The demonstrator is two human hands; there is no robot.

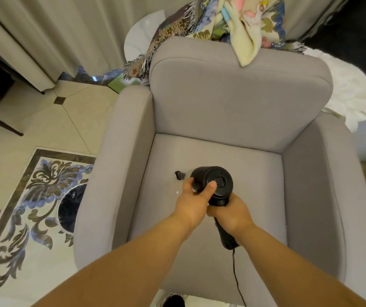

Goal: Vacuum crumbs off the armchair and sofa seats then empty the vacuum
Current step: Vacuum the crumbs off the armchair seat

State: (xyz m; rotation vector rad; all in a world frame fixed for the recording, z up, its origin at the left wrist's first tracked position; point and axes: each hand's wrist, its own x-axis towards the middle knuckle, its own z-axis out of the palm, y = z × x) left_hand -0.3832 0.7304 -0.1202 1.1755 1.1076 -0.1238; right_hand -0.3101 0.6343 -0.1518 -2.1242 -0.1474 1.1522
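Note:
A black handheld vacuum [213,180] hovers over the seat of the grey armchair [233,120], its round rear end facing me and its nozzle tip [179,175] low at the seat's left. My right hand [233,212] grips the vacuum's handle, with the black cord [237,278] trailing down from it. My left hand [192,202] holds the vacuum's body, thumb on the rear cap. A few pale crumbs [177,192] lie on the seat near the nozzle.
A patterned fringed blanket [177,25] and a cream cloth [244,41] hang over the chair back. A white fluffy throw [350,94] lies at the right. Tiled floor with an ornate inlay [33,196] spreads left, with a dark table leg [2,125] and curtains [33,36].

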